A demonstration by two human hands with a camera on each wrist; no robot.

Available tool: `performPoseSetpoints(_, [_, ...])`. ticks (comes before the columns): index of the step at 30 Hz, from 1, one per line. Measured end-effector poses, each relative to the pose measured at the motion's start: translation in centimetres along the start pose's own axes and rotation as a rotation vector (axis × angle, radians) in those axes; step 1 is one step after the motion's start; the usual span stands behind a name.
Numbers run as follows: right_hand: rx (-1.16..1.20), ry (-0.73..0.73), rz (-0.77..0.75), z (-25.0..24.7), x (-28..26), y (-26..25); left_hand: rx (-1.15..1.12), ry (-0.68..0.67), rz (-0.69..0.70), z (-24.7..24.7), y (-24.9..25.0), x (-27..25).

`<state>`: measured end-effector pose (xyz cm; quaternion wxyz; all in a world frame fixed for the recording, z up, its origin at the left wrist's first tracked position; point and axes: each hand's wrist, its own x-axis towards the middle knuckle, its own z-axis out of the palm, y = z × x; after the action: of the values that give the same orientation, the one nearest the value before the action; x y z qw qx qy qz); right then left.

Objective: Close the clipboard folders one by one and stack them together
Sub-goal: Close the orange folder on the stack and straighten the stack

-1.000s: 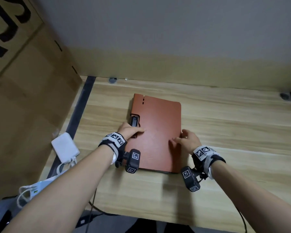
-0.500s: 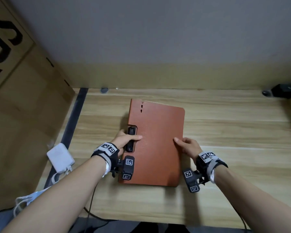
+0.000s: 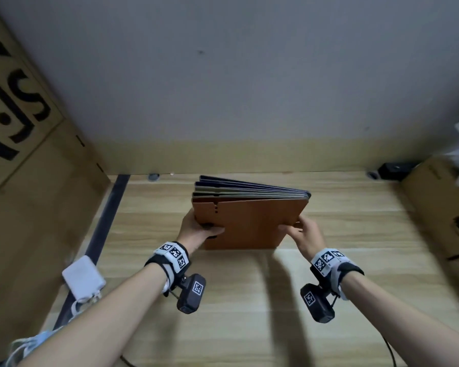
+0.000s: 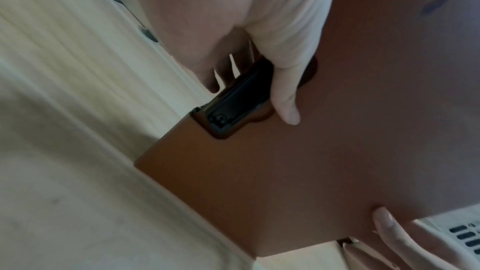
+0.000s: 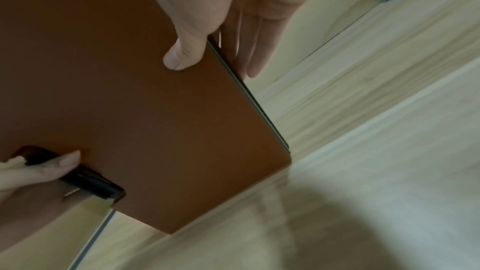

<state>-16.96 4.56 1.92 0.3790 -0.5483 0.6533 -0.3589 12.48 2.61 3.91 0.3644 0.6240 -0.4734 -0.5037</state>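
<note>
Both hands now pinch the folder stack, tilted up off the desk.

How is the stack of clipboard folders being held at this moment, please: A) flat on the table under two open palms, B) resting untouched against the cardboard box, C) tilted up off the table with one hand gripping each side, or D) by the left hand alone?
C: the stack of clipboard folders is tilted up, with the left hand gripping the clip side and the right hand pinching the opposite edge.
</note>
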Motion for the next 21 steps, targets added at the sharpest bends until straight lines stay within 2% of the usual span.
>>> performPoseSetpoints(3, [-0.047, -0.089, 0.012, 0.0, -1.2, 0.3, 0.035, -0.049, -0.019, -0.3, -0.3, -1.2])
performPoseSetpoints(6, [-0.021, -0.071, -0.027, -0.2, -1.9, -0.6, 0.098, -0.081, 0.064, -1.3, 1.0, -1.6])
performPoseSetpoints(9, [0.188, -0.055, -0.037, -0.1, -2.1, -2.8, 0.032, -0.142, 0.111, -2.1, 2.7, -2.0])
performPoseSetpoints(13, [0.382, -0.06, 0.065, 0.0, -1.4, -4.8, 0.043, -0.204, 0.112, -2.0, 4.2, -2.0])
performPoseSetpoints(16, [0.449, -0.007, 0.065, 0.0, -1.2, -6.2, 0.039, -0.211, 0.116, -2.2, 5.2, -1.8])
performPoseSetpoints(19, [0.546, 0.095, -0.008, -0.3, -0.9, -8.0, 0.01, -0.172, 0.187, -2.8, 6.0, -1.8])
performPoseSetpoints(21, [0.654, 0.117, -0.019, -0.4, -0.6, -8.7, -0.079, -0.143, 0.204, -2.7, 6.6, -1.9])
